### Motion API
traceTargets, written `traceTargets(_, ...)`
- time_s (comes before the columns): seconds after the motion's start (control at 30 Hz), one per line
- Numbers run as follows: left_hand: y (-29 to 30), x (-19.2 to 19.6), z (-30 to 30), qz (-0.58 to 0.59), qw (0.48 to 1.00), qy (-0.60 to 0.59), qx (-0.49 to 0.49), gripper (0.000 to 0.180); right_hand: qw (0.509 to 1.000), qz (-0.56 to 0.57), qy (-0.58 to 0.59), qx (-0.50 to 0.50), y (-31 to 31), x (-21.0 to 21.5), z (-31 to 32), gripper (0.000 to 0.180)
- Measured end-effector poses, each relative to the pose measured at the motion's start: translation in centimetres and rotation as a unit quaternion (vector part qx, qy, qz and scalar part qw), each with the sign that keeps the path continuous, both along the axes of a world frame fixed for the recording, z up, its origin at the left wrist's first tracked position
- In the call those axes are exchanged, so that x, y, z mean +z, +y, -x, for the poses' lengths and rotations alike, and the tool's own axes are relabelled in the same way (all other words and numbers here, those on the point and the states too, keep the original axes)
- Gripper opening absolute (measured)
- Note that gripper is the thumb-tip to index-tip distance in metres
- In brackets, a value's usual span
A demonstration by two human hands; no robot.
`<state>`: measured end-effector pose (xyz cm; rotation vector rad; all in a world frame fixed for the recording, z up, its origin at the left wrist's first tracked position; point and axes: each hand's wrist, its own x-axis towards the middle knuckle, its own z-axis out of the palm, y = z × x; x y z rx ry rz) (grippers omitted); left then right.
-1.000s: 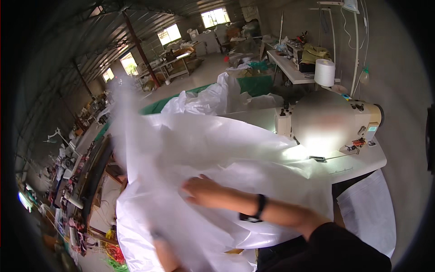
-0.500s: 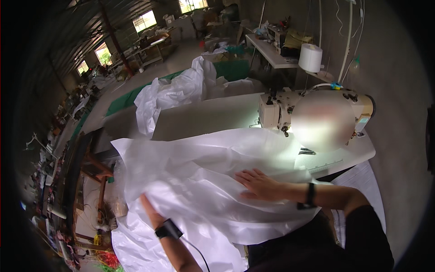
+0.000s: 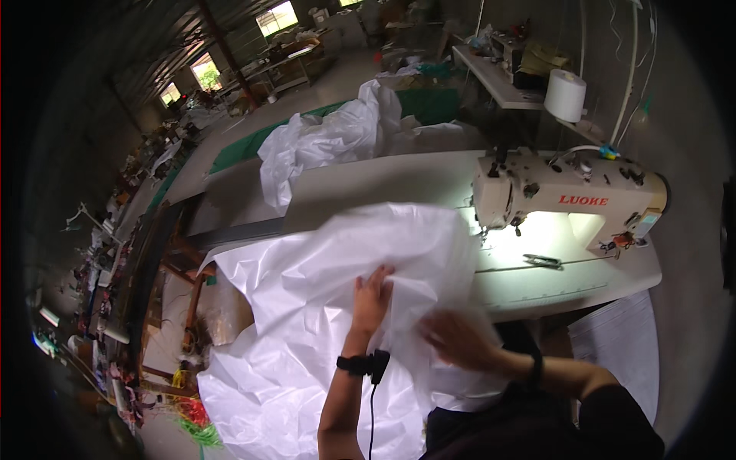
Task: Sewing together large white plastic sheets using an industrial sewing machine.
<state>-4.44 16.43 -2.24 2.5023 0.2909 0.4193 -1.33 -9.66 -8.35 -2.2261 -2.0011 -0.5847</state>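
A large sheet of thin white fabric (image 3: 307, 307) is spread over the near edge of the sewing table (image 3: 399, 184) and hangs down toward the floor. My left hand (image 3: 372, 295) lies on the fabric with its fingers apart, pressing a fold near the middle. Blurred by motion, my right hand (image 3: 456, 337) hovers over the fabric's right edge, close to my body. To the right of both hands stands a cream sewing machine (image 3: 567, 195), its lamp lighting the table under the needle.
A second heap of white fabric (image 3: 322, 142) lies at the table's far left end. A white thread cone (image 3: 565, 94) stands behind the machine. Small snips (image 3: 543, 261) lie on the lit table. Workbenches and clutter fill the hall to the left.
The white fabric has been pulled down from a raised position and gathered toward me. My left hand came up onto the sheet's middle, and my right hand moved back toward my body.
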Motion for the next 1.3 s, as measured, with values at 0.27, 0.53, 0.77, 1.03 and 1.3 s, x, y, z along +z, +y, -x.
traceTargets(0.27, 0.1, -2.4, 2.8, 0.376, 0.915, -0.13, 0.065, 0.017, 0.954, -0.093, 0.279, -0.062, -9.7, 4.3, -2.1, 0.036)
traceTargets(0.53, -3.9, 6.6, 8.5, 0.484, 0.827, -0.281, 0.038, 0.011, 0.972, 0.022, 0.03, -0.232, 5.8, 5.0, -13.4, 0.063)
traceTargets(0.77, -6.4, 2.6, 5.2, -0.115, 0.989, 0.067, -0.064, 0.043, 0.993, 0.027, 0.114, -0.015, -6.1, 2.3, -0.9, 0.052)
traceTargets(1.03, -2.8, 4.5, -8.2, -0.245, 0.943, -0.224, 0.029, 0.047, 0.778, -0.186, 0.555, -0.23, -11.1, 1.6, 1.3, 0.042)
traceTargets(1.3, 1.4, -4.0, -10.5, -0.169, 0.972, -0.158, -0.029, 0.02, 0.749, 0.118, 0.612, -0.226, -18.1, -3.9, 4.4, 0.032)
